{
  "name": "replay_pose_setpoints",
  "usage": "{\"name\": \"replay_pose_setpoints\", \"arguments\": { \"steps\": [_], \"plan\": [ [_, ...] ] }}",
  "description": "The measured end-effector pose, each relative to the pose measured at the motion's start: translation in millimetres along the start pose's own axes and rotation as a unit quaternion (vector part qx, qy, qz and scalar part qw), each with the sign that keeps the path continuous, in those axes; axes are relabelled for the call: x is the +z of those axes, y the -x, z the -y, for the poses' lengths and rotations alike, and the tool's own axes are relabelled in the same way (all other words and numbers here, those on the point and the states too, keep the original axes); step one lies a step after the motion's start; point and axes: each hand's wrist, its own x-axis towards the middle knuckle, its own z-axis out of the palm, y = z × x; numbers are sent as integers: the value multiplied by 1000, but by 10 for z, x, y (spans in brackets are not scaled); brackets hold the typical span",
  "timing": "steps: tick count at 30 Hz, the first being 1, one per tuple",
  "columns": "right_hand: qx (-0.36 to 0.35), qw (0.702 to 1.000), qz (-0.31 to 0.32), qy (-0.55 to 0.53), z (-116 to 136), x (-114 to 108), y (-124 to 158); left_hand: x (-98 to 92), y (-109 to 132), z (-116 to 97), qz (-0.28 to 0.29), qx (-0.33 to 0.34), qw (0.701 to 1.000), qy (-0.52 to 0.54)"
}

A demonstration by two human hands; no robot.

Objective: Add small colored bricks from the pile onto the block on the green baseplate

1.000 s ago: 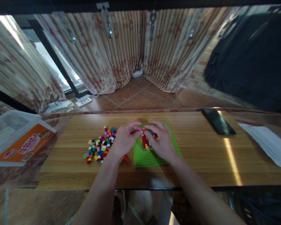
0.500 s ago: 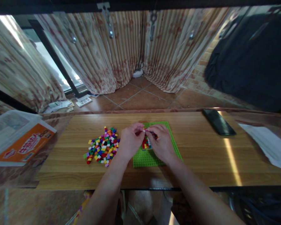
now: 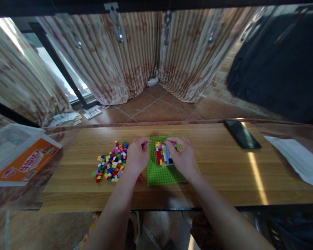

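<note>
A patchwork of small coloured toy bricks is built up on a green studded baseplate. My right hand reaches over its right part, thumb and forefinger pinched together at the far edge; whatever is between them is too small to make out. Beside the baseplate's left edge is my left hand, fingers curled and tips close together, with a tiny pale spot at them that I cannot name. A heap of loose bricks lies left of that hand, partly hidden by it.
All this lies on a wooden table. A black phone rests at the right, with white paper beyond it. A clear plastic box with an orange label stands at the left. Striped curtains hang behind.
My hands have come apart: the left moved left off the built bricks, the right stayed over them. More of the brick patchwork now shows between them.
</note>
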Motion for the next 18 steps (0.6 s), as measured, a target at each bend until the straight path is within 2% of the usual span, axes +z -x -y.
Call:
{"name": "replay_pose_setpoints", "arguments": {
  "steps": [7,18],
  "plan": [
    [4,1000,5,-1,1,-13,-14,47,61,-72,47,-18,990,131],
    [5,1000,23,10,-23,-7,-25,94,102,-108,36,-6,999,36]
  ]
}}
